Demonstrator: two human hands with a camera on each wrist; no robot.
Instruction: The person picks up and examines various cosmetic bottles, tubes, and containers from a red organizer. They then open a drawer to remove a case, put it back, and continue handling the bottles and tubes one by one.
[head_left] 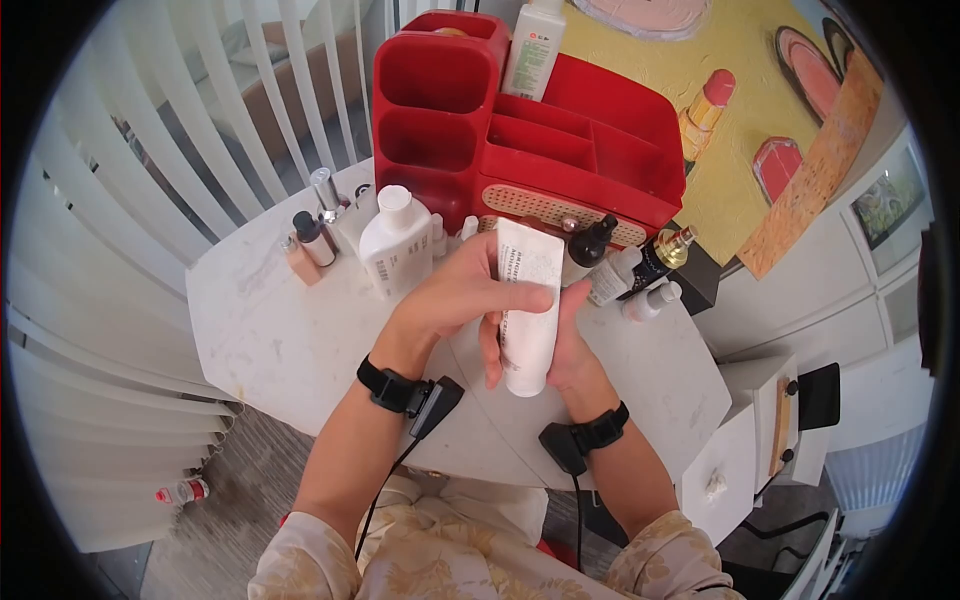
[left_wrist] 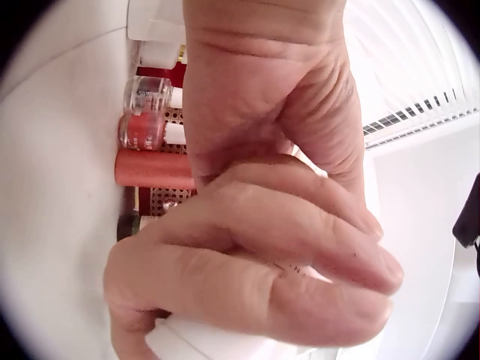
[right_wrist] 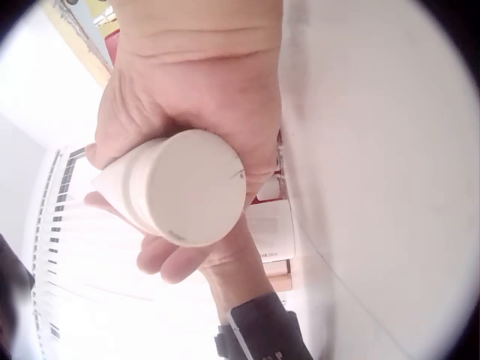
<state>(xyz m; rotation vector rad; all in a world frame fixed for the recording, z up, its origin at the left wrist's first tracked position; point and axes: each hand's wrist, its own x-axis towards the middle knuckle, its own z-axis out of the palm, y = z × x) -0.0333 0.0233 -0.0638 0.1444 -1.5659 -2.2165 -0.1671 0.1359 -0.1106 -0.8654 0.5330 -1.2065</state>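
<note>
A white squeeze tube (head_left: 533,345) with dark lettering is held above the marble-look table, its flat crimped end up and its round cap (right_wrist: 196,189) down. My left hand (head_left: 455,295) grips its upper left side, the thumb lying across the printed front. From the right, my right hand (head_left: 570,345) grips the lower part, its thumb along the edge; fingertips (head_left: 491,350) show past the tube's left side. In the right wrist view the cap's round end faces the camera, against the palm. Fingers hide most of the tube in the left wrist view.
A red organizer (head_left: 590,150) stands at the back, a bottle (head_left: 536,50) inside it. A white pump-less bottle (head_left: 397,240) and small cosmetics (head_left: 313,238) stand left. Dark and clear bottles (head_left: 612,275) stand right. Vertical blinds (head_left: 130,200) border the table's (head_left: 270,330) left side.
</note>
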